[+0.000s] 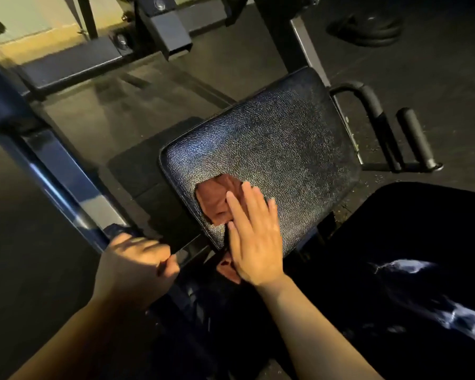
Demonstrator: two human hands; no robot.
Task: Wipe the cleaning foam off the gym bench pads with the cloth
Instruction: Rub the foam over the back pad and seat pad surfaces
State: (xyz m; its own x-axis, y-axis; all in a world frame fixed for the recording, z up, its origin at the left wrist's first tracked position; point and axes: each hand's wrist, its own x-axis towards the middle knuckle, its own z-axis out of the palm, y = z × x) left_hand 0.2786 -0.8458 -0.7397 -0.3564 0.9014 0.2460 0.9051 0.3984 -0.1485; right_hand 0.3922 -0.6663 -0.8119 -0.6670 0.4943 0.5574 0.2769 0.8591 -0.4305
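Frame rail: a dark blue steel bar runs on a diagonal from the upper left down toward the middle bottom, its lower end at the left hand.

Left hand: the left hand sits at the lower end of that rail, fingers curled round the frame edge, apparently bracing. It holds no cloth.

Cloth: the reddish-brown cloth lies flat on the near left corner of the pad, bunched in folds; a second bit of it shows below the pad edge under the heel of the right palm.

Right hand: the right hand lies flat on the cloth with fingers straight and close together, pressing it down rather than pinching it. Fingertips point up and slightly left, toward the far end of the pad.

Pad: the textured black pad has its long axis running from the near left corner up and right. Its surface glistens, yet no distinct foam is plain on it.

Key relation: nearly all the unwiped pad lies ahead and to the right of the right hand, so the next stroke likely pushes along that long axis. The right hand is the nearer one and already on the cloth.

Handles: two black padded grips stand just right of the pad.

Clothing: dark fabric fills the lower right.
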